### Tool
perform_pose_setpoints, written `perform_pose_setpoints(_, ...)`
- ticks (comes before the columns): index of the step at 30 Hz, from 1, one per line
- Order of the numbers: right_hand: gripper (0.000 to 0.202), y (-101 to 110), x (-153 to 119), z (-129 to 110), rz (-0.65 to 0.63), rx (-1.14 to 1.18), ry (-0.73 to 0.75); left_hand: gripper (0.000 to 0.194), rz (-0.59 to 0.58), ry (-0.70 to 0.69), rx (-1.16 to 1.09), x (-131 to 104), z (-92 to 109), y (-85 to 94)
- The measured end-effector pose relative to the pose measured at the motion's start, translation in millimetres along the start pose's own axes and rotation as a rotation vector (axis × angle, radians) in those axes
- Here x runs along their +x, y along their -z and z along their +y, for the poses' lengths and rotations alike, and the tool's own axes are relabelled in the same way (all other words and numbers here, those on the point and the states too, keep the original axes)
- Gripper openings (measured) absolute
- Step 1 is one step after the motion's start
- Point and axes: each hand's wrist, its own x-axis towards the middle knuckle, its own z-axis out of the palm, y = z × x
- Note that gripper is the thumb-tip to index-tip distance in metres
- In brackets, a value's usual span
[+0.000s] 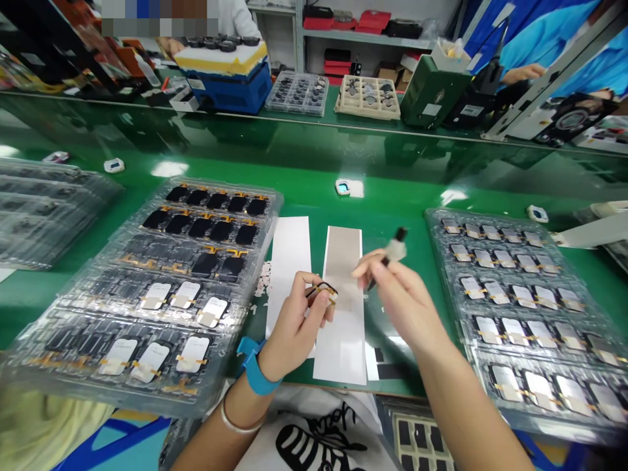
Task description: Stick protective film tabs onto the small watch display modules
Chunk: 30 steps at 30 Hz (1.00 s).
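Observation:
My left hand (301, 317), with a blue strap at the wrist, pinches a small display module (328, 292) that has a dark edge and an orange ribbon cable. My right hand (400, 291) is closed around a short pen-like tool (395, 248) with a pale body and a black end; it is blurred, so its exact kind does not show. Both hands hover over a grey-beige strip (342, 261) with white edges. To its left lies a white paper strip (290, 252). The right hand is apart from the module.
On the left, a clear tray (196, 176) holds black screens and white-backed modules. Another clear tray (490, 212) of modules lies right. More trays (44, 216) are stacked far left. Behind a ledge stand a blue box (226, 85) and a green box (432, 88). Co-workers sit beyond.

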Motion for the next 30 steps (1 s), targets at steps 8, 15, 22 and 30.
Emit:
perform_pose_setpoints(8,0.032,16.8,-36.7,41.9,0.216,-0.074,-0.118,0.009,-0.091,0.017,0.304,7.0,4.3,-4.7)
perform_pose_setpoints(15,0.027,5.5,-49.7,73.2,0.275,-0.006,-0.162,0.009,-0.121,0.023,0.43,9.6,0.9,-7.4)
perform_pose_setpoints(22,0.031,4.0,-43.1,66.9,0.287,0.101,-0.186,0.01,-0.115,0.024,0.458,9.9,4.7,-9.0)
perform_pose_setpoints(30,0.025,15.3,-43.6,45.5,0.397,0.247,-0.11,0.014,0.01,0.019,0.305,6.9,0.3,-9.7)
